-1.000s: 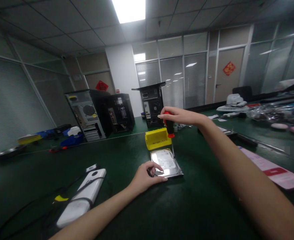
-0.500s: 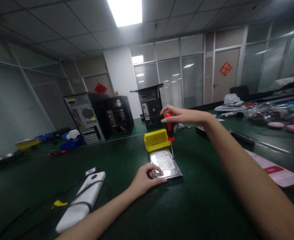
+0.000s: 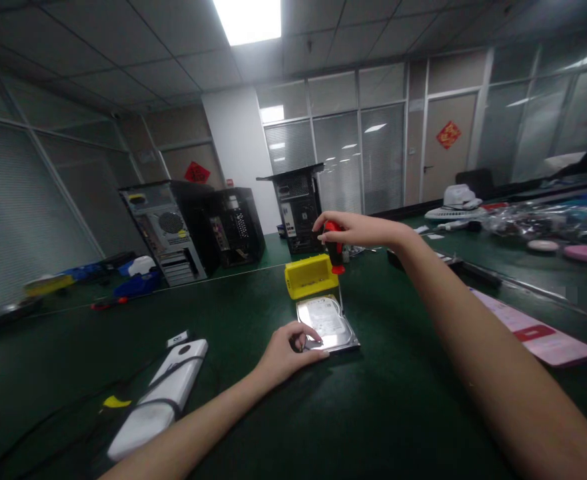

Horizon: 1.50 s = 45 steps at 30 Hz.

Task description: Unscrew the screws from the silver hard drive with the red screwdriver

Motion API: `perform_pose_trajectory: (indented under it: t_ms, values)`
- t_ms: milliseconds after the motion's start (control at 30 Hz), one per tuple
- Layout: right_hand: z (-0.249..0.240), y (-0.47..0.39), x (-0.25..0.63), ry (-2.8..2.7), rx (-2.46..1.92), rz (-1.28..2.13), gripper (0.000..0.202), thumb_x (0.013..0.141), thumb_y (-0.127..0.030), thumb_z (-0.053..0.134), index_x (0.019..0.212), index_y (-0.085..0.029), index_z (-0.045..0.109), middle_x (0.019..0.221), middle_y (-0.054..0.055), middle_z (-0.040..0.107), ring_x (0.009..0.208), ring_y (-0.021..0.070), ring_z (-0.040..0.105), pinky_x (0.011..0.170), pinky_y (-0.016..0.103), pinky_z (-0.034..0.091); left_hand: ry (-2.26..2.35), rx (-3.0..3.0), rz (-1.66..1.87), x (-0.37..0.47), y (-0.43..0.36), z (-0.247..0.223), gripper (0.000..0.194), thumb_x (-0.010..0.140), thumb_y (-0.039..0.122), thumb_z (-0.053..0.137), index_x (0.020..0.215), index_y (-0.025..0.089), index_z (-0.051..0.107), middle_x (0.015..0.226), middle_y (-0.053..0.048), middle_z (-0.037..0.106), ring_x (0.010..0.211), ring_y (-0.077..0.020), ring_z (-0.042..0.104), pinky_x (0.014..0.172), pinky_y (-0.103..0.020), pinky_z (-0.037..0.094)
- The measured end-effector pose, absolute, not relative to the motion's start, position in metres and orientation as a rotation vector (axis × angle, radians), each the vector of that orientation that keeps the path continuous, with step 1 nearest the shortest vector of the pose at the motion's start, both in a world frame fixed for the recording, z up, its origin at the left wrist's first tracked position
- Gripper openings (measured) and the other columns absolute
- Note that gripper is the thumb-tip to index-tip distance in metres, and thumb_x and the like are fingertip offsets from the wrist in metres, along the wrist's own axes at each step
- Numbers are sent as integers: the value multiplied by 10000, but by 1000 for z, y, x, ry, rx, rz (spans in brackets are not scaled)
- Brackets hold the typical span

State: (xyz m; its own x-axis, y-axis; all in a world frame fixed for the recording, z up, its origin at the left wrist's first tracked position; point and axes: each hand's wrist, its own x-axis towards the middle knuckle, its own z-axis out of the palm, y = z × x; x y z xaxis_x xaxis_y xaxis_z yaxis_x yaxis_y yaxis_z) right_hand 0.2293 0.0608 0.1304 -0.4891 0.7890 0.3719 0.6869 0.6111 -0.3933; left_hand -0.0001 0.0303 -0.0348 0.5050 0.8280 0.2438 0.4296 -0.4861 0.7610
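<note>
A silver hard drive [image 3: 327,323] lies flat on the green table [image 3: 253,413]. My left hand [image 3: 286,353] rests on its near left corner, fingers curled against the edge. My right hand [image 3: 356,231] grips the top of a red-and-black screwdriver [image 3: 334,249] held upright, its thin shaft reaching down to the drive's far right edge. A yellow box [image 3: 310,276] stands just behind the drive.
A white device with a strap and black cable [image 3: 158,399] lies at the near left. Open computer cases [image 3: 173,230] stand at the back. A pink-and-white sheet [image 3: 533,327] lies at the right. Bags and a white hat [image 3: 456,201] sit on the far right table.
My right hand's fingers have shifted on the screwdriver handle while it stays upright on the drive. The left hand keeps its place. The view has drifted slightly.
</note>
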Motion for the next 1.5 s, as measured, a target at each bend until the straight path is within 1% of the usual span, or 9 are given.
perform_pose_trajectory:
  t_ms: [300,500,667,767,900,967,1200,1333,1500]
  values:
    - [129,62,235,-2209,-1269,530,429,808,-317,528,1214,-244,411,970,56,557,814,197,587,657,294,507,984,2127,822,-1,33,-40,297,648,382,740,838,160,684,658,34,440,623,-120,399,576,-219,309]
    - [129,61,231,-2253,-1251,355,339,842,-433,472,1094,-212,525,985,69,571,820,205,579,688,318,493,984,2115,805,-2,32,-39,292,660,383,729,840,158,680,656,40,423,614,-118,396,563,-217,309]
    - [131,57,229,-2233,-1245,407,277,855,-282,446,1109,-190,506,966,75,598,863,206,572,706,309,483,987,2148,817,-3,33,-41,297,658,399,728,808,150,667,647,44,423,608,-116,402,564,-217,310]
    - [131,56,230,-2233,-1188,534,333,854,-286,444,1176,-203,453,979,67,608,883,200,579,689,291,489,1002,2151,801,-2,34,-41,306,658,414,724,799,151,656,651,40,437,610,-120,408,559,-215,312]
    - [129,61,231,-2281,-1126,296,317,829,-400,492,1040,-174,564,976,76,608,857,198,573,673,281,473,1030,2172,799,-1,33,-39,312,653,435,720,774,157,649,646,39,441,615,-125,414,562,-216,316]
    - [128,62,231,-2283,-1127,224,285,825,-386,498,969,-160,596,926,73,618,828,191,575,669,276,465,1031,2171,802,-1,33,-39,309,654,434,718,766,156,646,636,42,430,608,-123,406,559,-215,313]
    - [131,55,232,-2276,-1102,501,338,822,-195,470,1158,-156,473,853,50,621,836,166,598,767,269,470,1015,2165,801,-2,35,-42,304,659,421,719,783,154,646,653,36,445,613,-124,407,565,-217,317]
    - [133,52,232,-2243,-1240,440,333,822,-236,472,1147,-170,498,961,76,588,865,184,575,713,268,486,1008,2170,794,-2,35,-40,302,659,422,717,782,155,647,656,34,451,620,-126,416,569,-217,322]
    - [133,53,233,-2201,-1302,501,382,826,-283,473,1192,-176,459,957,84,575,854,198,572,666,273,508,1024,2165,786,-2,34,-40,303,661,429,712,781,160,644,648,36,444,618,-126,416,569,-214,326]
